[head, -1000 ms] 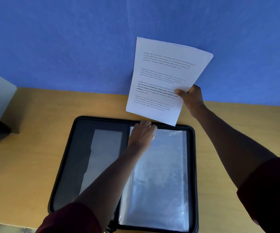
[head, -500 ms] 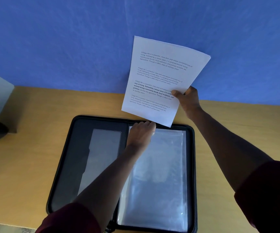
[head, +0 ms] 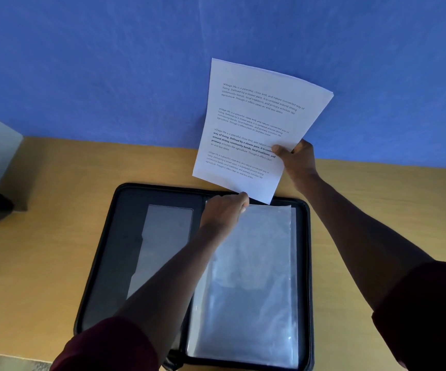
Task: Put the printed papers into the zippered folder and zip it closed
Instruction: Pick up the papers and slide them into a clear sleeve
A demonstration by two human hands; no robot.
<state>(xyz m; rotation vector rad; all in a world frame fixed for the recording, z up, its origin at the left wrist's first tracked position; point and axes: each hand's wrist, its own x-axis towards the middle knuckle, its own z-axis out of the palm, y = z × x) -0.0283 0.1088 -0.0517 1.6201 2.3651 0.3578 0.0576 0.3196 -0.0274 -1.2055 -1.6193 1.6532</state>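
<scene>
Zippered folder (head: 125, 236) lies open flat on the wood surface (head: 42, 263). Right hand (head: 300, 162) pinches the printed papers (head: 254, 124) at their right edge, held upright above the folder's far edge. Left hand (head: 224, 210), fingers curled, grips the top edge of the clear sleeves (head: 254, 285) on the right half

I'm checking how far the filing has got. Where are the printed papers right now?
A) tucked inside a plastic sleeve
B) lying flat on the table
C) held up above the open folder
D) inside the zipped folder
C: the right hand pinches the printed papers in the air above the open zippered folder.
</scene>
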